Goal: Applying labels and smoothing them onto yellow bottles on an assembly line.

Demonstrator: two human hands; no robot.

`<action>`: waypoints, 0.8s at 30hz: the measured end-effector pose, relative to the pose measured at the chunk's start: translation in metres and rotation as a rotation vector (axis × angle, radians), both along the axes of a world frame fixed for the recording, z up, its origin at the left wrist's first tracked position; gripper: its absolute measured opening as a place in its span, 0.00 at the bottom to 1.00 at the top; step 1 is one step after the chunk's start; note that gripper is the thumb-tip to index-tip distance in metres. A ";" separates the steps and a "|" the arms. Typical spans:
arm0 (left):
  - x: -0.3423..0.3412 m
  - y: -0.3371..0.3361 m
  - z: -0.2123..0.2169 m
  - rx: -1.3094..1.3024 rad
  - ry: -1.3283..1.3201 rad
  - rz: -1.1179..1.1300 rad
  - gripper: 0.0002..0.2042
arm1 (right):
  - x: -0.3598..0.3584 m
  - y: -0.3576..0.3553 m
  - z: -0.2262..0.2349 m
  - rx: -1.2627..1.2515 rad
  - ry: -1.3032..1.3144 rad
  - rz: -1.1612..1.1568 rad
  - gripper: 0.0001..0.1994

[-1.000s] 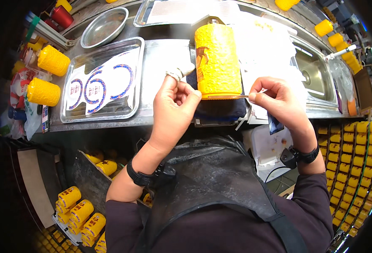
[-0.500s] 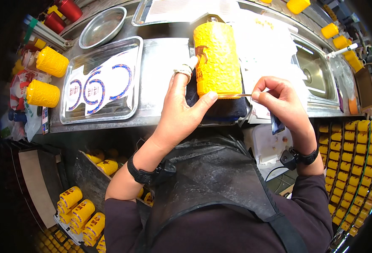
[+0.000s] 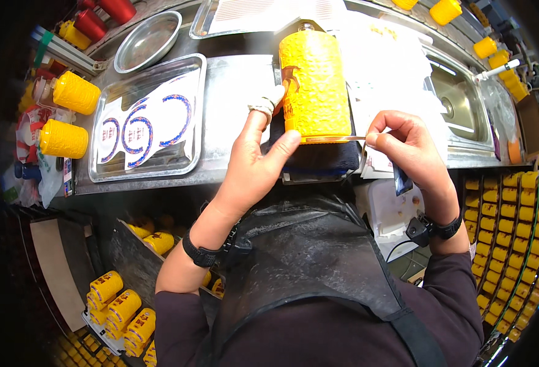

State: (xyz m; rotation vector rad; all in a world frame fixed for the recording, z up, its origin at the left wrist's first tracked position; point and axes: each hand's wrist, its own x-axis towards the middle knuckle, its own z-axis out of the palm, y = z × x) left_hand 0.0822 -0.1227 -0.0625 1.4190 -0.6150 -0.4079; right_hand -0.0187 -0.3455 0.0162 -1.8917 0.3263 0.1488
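Note:
A yellow embossed bottle with a short clear neck lies on a folded dark blue cloth, its base toward me. Part of a brown picture shows at the bottle's left edge. My left hand is around that left side, thumb by the base and a whitish wrap on one finger. Along the base rim runs a thin brownish strip. Its right end is pinched between the thumb and fingers of my right hand, just right of the bottle. The left fingertips are partly hidden.
To the left, a metal tray holds white sheets with blue-and-red curved labels. Behind it sits a round metal bowl. A sink is at the right. Yellow bottles stand at the left edge, with stacked rows lower right.
The bottle has turned a little to the left, so less of its brown picture shows. My left thumb has slid left along the base. The right hand keeps its pinch almost in place.

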 end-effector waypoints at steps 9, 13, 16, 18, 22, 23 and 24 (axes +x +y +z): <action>-0.004 -0.008 0.003 0.130 -0.190 0.079 0.34 | -0.001 0.001 0.001 0.004 -0.015 0.003 0.06; -0.003 -0.009 0.002 0.115 -0.204 0.102 0.34 | -0.001 0.000 0.000 0.019 -0.009 -0.008 0.05; -0.003 -0.010 0.002 0.114 -0.216 0.106 0.34 | 0.000 0.000 -0.002 0.004 -0.013 -0.002 0.05; -0.003 -0.010 0.002 0.119 -0.220 0.107 0.34 | 0.000 -0.001 -0.003 0.009 -0.020 -0.009 0.05; -0.005 -0.009 0.000 0.101 -0.202 0.113 0.33 | 0.001 -0.001 -0.006 0.012 0.001 -0.006 0.05; -0.005 -0.009 -0.001 0.069 -0.184 0.108 0.31 | 0.001 -0.001 -0.007 0.020 -0.010 -0.009 0.05; -0.004 -0.008 -0.002 0.074 -0.169 0.105 0.31 | 0.000 -0.001 -0.008 0.011 -0.021 -0.009 0.05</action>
